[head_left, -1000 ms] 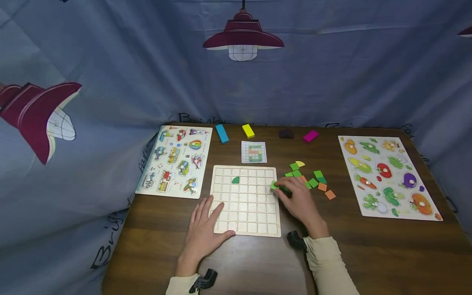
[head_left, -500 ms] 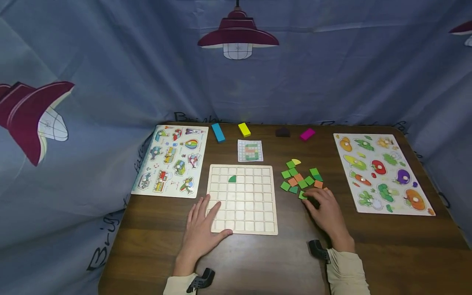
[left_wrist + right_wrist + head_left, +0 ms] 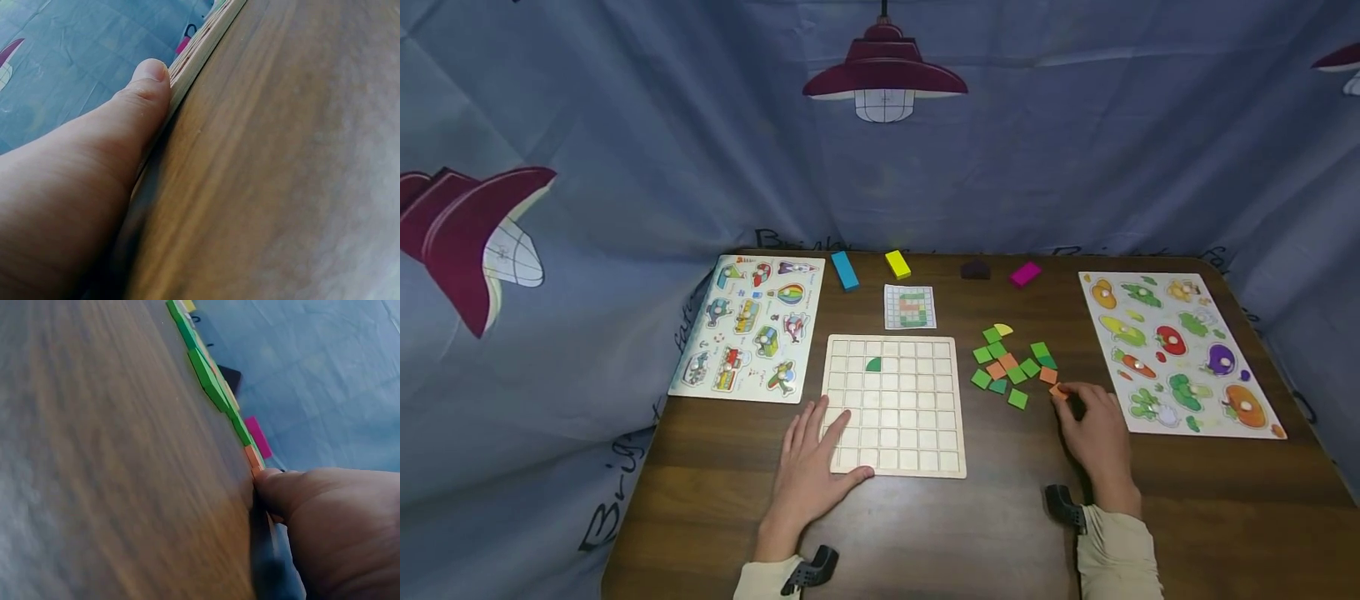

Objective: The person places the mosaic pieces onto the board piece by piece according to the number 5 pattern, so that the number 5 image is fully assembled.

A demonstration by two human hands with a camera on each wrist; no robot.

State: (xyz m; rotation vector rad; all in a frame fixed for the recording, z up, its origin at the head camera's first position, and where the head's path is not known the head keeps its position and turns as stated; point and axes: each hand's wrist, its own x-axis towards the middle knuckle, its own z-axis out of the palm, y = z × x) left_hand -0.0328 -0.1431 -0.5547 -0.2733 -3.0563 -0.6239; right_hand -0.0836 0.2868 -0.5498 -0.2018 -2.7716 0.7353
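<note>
My left hand rests with spread fingers on the left edge and lower corner of a wooden grid board. In the left wrist view, the thumb lies against the board's side. A dark green quarter-round tile sits in one cell near the top left of the grid. Right of the board, my right hand pinches an orange square tile at the near right of a loose group. In the right wrist view, the thumb meets that tile. A light green square tile lies to its left.
Several green and orange tiles lie between board and right hand, with a yellow piece behind. A pattern card lies beyond the board. Picture puzzles flank it, vehicles left, vegetables right. Blue and magenta blocks line the back.
The right hand has moved right from the board's edge, leaving a light green tile on the table, and now holds an orange one. The left hand stays on the board.
</note>
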